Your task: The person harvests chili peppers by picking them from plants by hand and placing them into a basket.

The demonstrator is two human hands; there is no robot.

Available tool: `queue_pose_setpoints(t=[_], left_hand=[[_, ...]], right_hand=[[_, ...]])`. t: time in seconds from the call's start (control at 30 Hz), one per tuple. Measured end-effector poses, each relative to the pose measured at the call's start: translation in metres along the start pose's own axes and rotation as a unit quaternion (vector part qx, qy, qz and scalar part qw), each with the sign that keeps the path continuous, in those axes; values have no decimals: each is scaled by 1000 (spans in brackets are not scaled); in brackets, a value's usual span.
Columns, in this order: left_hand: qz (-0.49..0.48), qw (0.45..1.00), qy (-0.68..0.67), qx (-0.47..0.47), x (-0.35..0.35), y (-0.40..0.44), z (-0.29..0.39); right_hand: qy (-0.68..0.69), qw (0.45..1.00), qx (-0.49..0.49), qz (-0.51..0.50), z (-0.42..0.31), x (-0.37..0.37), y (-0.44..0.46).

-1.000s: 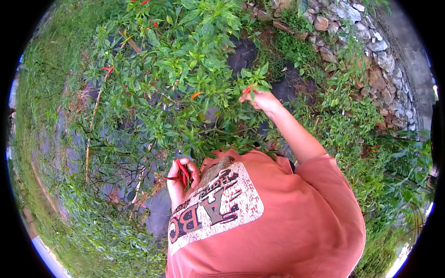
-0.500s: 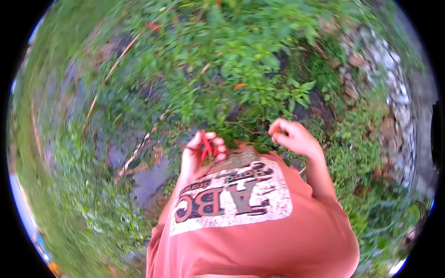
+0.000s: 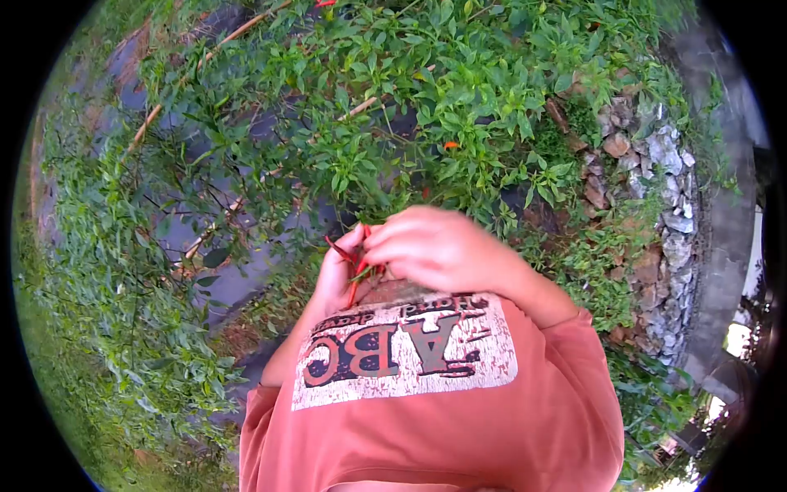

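My left hand (image 3: 332,275) is curled around several red chili peppers (image 3: 361,266) just in front of my shirt. Their thin red tips and a bit of green stem stick out between the fingers. Across from it, my right hand (image 3: 438,250) is slightly blurred, its bent fingers meeting the peppers at the left hand. A red chili pepper (image 3: 366,231) shows at the right fingertips, though the thumb is hidden. Beyond both hands, leafy chili plants (image 3: 475,98) carry an orange-red pepper (image 3: 451,145), and another red pepper (image 3: 325,2) shows at the top edge.
Thin wooden stakes (image 3: 146,127) lean among the plants. Dark plastic sheeting (image 3: 234,283) covers the ground between them. To the right runs a low row of stones (image 3: 676,234), with a grey paved strip (image 3: 720,271) beyond.
My right hand has moved left from the plant to the left hand, bringing a small red-orange pepper with it. My left hand stays near my shirt with its peppers. The view has shifted slightly.
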State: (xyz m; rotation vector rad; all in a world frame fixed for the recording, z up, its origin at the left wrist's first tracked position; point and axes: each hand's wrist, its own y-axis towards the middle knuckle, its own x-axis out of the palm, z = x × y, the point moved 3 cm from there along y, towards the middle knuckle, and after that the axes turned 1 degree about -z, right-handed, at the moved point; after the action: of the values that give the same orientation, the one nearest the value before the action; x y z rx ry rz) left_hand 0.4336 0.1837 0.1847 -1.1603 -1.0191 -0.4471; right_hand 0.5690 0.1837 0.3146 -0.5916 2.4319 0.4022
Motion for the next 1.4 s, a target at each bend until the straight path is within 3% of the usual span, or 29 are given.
queue_pose_setpoints(t=[0.03,0.13,0.2,0.27,0.3,0.37,0.4,0.43,0.5,0.6,0.73,0.9,1.4], left_hand=[[-81,996,41,9,-5,-1,2],[-93,994,-1,58,-21,-8,4],[-80,993,-12,88,-22,-14,8],[-70,991,-4,117,-27,-18,10],[-67,990,-12,124,-29,-20,11],[-73,989,51,121,-31,-22,11],[-52,988,79,122,-31,-22,11],[-53,986,82,135,-33,-21,10],[-47,981,92,165,-39,-26,2],[-29,977,121,174,-46,-36,0],[24,980,102,171,-30,-61,-17],[66,980,95,159,-21,-67,-17],[66,979,106,159,-23,-68,-16]], right_hand=[[28,997,66,36,8,-9,-12],[55,944,308,106,54,-39,-81],[-9,875,475,96,96,-56,-159],[19,783,597,176,151,-74,-235],[17,786,595,166,181,-77,-255],[16,781,570,253,237,-89,-268],[37,771,566,290,216,-86,-204],[159,799,510,276,264,-79,-207],[177,817,509,206,258,-60,-149],[155,829,533,75,279,-21,-143],[106,827,552,-13,277,0,-180],[79,823,557,-72,274,29,-204],[22,851,502,-150,277,99,-174]])
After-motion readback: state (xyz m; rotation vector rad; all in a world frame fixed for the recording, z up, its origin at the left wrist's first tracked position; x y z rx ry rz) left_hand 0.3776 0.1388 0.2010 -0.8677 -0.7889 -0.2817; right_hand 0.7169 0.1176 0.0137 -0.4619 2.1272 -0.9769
